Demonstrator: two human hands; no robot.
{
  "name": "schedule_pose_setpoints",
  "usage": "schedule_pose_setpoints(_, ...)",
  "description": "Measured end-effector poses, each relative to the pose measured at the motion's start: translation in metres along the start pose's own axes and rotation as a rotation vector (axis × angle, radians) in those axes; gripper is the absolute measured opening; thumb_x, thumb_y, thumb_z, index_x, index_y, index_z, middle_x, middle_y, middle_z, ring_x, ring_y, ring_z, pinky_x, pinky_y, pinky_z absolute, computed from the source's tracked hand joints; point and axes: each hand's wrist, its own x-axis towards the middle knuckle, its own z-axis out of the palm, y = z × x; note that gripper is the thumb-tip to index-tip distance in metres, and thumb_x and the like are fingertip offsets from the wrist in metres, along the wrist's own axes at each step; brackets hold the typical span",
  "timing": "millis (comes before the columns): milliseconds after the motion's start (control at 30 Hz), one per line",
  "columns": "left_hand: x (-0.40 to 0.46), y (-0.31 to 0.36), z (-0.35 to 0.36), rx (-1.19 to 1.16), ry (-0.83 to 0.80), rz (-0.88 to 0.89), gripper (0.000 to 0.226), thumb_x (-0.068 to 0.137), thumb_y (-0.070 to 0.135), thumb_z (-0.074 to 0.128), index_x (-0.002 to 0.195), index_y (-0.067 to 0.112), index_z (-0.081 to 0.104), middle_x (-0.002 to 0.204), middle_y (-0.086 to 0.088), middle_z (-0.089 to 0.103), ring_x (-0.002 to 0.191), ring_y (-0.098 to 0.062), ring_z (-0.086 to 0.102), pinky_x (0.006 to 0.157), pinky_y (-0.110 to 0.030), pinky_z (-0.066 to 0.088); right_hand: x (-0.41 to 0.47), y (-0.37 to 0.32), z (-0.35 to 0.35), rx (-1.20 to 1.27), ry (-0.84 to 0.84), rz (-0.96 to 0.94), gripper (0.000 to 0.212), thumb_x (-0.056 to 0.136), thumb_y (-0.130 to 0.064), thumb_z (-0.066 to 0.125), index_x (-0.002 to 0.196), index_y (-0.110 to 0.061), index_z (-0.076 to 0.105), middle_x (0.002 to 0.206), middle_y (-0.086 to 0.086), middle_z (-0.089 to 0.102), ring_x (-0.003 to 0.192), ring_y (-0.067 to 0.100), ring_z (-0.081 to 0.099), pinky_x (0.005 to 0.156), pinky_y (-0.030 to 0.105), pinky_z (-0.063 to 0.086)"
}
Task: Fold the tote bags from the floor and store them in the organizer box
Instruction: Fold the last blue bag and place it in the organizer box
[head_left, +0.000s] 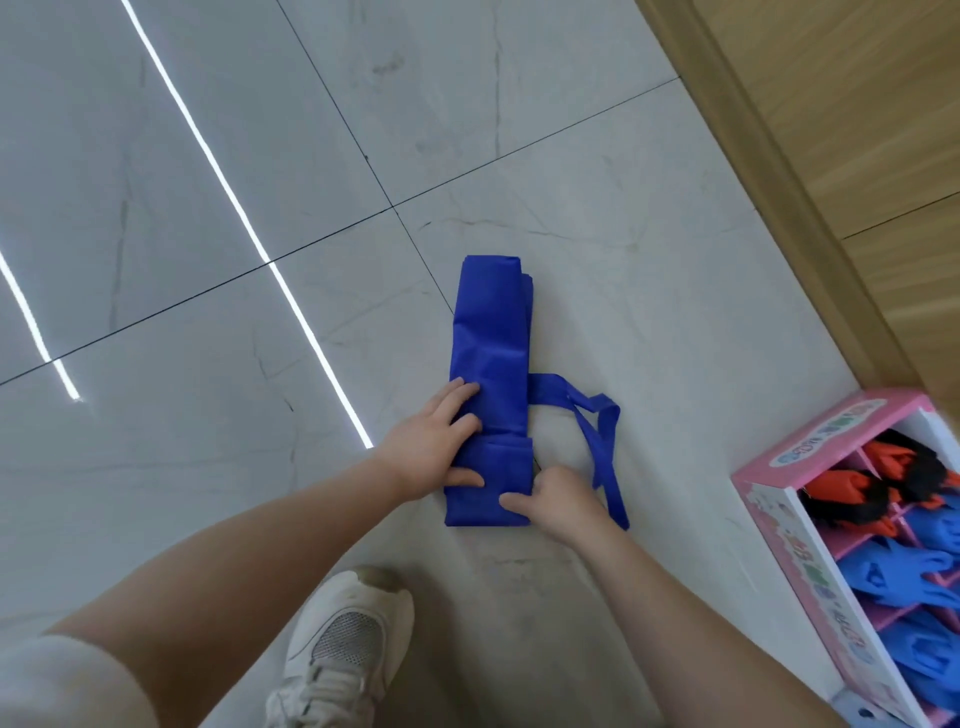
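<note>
A blue tote bag (491, 338) lies on the floor folded into a long narrow strip, its near end turned up into a short fold. Its handles (602, 431) trail out to the right. My left hand (434, 447) grips the left edge of the strip at the fold, fingers lying over the cloth and thumb on the folded flap. My right hand (558, 501) pinches the right edge of the folded end, thumb on top and fingers curled. The pink organizer box (779, 457) stands at the lower right, with folded blue and orange-and-black bags in its compartments.
The floor is pale glossy tile (208, 312) with dark grout lines and bright light streaks. A wooden wall panel and skirting (769, 156) run along the right. My white sneaker (348, 644) stands just below the bag.
</note>
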Motion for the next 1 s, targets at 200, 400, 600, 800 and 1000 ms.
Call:
schedule_pose_setpoints(200, 0.004, 0.011, -0.003, 0.145, 0.062, 0.002, 0.076, 0.079, 0.054, 0.062, 0.137, 0.01, 0.038, 0.155, -0.009, 0.014, 0.144, -0.024, 0.01, 0.114, -0.037, 0.023, -0.025, -0.02, 0.001, -0.297, 0.383, -0.066, 0.035, 0.092, -0.045, 0.053, 0.104, -0.012, 0.054, 0.108, 0.004, 0.058, 0.095, 0.022, 0.058, 0.067, 0.029, 0.04)
schedule_pose_setpoints(400, 0.014, 0.01, -0.013, 0.39, 0.023, 0.053, 0.1, 0.076, 0.067, 0.055, 0.15, 0.015, 0.011, 0.156, -0.01, 0.008, 0.143, -0.026, 0.007, 0.116, -0.036, 0.005, 0.001, -0.041, -0.053, -0.515, 0.791, -0.691, 0.042, 0.079, -0.022, 0.074, 0.117, -0.009, 0.061, 0.121, 0.011, 0.06, 0.109, 0.031, 0.06, 0.083, 0.039, 0.051)
schedule_pose_setpoints(600, 0.023, 0.004, -0.018, 0.402, -0.022, -0.01, 0.123, 0.066, 0.074, 0.057, 0.146, 0.022, -0.02, 0.139, -0.013, -0.041, 0.139, -0.031, -0.027, 0.111, -0.038, -0.016, 0.049, -0.071, -0.095, -0.357, 0.404, -0.463, 0.067, 0.098, -0.036, 0.043, 0.15, -0.007, 0.011, 0.159, 0.004, -0.009, 0.146, 0.019, 0.001, 0.115, 0.032, 0.017)
schedule_pose_setpoints(800, 0.031, -0.002, -0.019, 0.298, -0.081, -0.009, 0.127, 0.064, 0.072, 0.062, 0.145, 0.024, -0.023, 0.136, -0.008, -0.044, 0.129, -0.02, -0.037, 0.107, -0.033, -0.018, 0.085, -0.082, -0.125, -0.297, 0.392, -0.444, 0.032, 0.096, -0.025, 0.05, 0.123, -0.009, 0.043, 0.159, 0.005, 0.005, 0.145, 0.021, 0.01, 0.11, 0.033, 0.025)
schedule_pose_setpoints(1000, 0.032, 0.0, -0.021, 0.286, -0.109, -0.029, 0.126, 0.068, 0.07, 0.062, 0.142, 0.024, -0.029, 0.137, -0.007, -0.045, 0.125, -0.021, -0.039, 0.106, -0.034, -0.02, 0.103, -0.095, -0.137, -0.312, 0.449, -0.458, 0.08, 0.084, -0.023, 0.069, 0.145, -0.013, 0.019, 0.145, 0.009, 0.034, 0.13, 0.028, 0.032, 0.104, 0.034, 0.033)
